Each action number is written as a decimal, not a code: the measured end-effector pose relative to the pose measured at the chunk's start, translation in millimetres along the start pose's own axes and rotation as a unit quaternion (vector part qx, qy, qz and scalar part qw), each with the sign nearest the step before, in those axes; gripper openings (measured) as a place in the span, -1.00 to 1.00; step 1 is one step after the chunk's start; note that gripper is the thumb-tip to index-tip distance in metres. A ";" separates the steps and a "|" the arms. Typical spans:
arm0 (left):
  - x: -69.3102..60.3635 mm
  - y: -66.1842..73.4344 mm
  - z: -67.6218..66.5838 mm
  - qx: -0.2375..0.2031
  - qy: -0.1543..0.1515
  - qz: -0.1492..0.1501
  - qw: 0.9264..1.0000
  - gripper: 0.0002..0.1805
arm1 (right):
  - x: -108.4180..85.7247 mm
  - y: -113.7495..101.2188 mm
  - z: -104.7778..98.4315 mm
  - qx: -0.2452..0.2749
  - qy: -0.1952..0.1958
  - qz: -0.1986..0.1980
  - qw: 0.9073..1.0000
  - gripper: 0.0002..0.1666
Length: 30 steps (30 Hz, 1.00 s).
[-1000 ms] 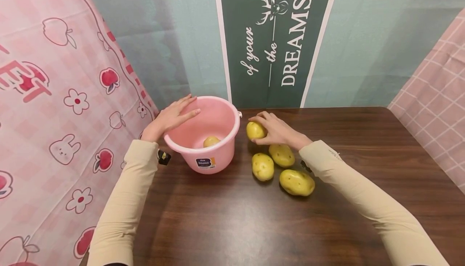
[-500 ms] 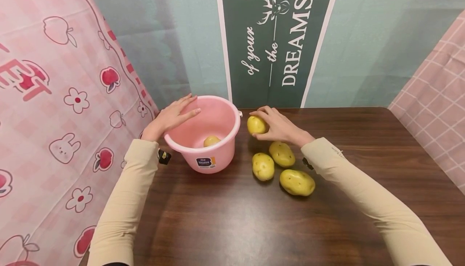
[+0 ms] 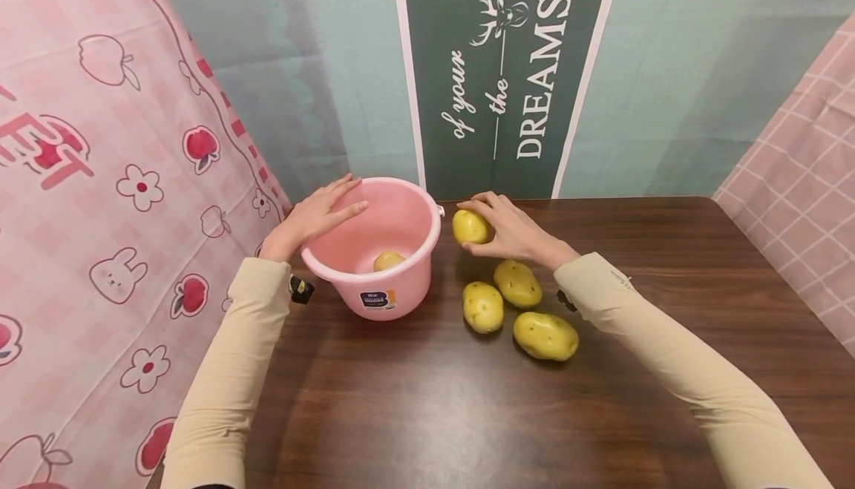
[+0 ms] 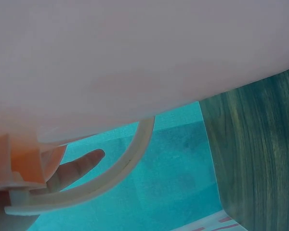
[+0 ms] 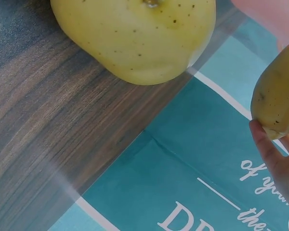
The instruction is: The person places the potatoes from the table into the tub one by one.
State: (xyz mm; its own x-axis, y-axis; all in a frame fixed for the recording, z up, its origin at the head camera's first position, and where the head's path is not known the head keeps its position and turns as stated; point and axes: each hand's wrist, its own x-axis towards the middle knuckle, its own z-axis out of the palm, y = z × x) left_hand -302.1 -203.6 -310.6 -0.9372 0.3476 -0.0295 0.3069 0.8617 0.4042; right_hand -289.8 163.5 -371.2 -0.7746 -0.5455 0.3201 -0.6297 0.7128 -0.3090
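Note:
My right hand (image 3: 510, 231) grips a yellow potato (image 3: 470, 227) between thumb and fingers, to the right of the pink bucket (image 3: 384, 297). In the right wrist view this held potato (image 5: 277, 94) appears above the fingertips, apart from the table. My left hand (image 3: 314, 216) rests on the bucket's left rim, fingers straight along it and thumb over the opening. A finger (image 4: 77, 169) shows beside the bucket's curved handle (image 4: 113, 178) in the left wrist view. One potato (image 3: 388, 260) lies inside the bucket. Three more lie on the table: an upper potato (image 3: 517, 283), a left potato (image 3: 483, 307), a lower potato (image 3: 546, 336).
The dark wooden table (image 3: 414, 407) reaches back to a green and teal cloth (image 3: 494, 103) with white lettering. A pink printed cloth (image 3: 140, 251) hangs close along the left side. At the right is a pink checked cloth (image 3: 801, 133).
My right hand has raised its potato slightly, up and away from the other potatoes. The left hand and the bucket keep their places.

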 end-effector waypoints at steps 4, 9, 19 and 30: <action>-0.7 0.5 -0.4 0.002 0.002 0.000 1.000 -0.17 | -0.2 -0.3 -3.1 0.003 0.009 -0.007 1.000 -0.18; -1.2 0.3 -0.7 0.000 0.005 0.003 1.000 -0.17 | 0.0 -0.2 -5.7 0.008 0.015 -0.009 1.000 -0.17; -2.3 -2.0 0.6 -0.003 0.005 0.004 1.000 -0.18 | 2.2 -0.6 -6.3 0.008 0.039 -0.017 0.999 -0.18; 0.3 -0.9 1.2 0.007 0.008 0.005 1.000 -0.19 | 5.5 -3.7 -12.1 0.019 0.050 -0.010 0.999 -0.18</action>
State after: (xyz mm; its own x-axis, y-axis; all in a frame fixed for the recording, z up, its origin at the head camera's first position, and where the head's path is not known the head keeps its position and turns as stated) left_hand -302.5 -203.9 -312.1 -0.9367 0.3500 -0.0116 0.3179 0.8638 0.3909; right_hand -291.0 163.2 -357.5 -0.7528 -0.5113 0.4146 -0.6485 0.6841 -0.3339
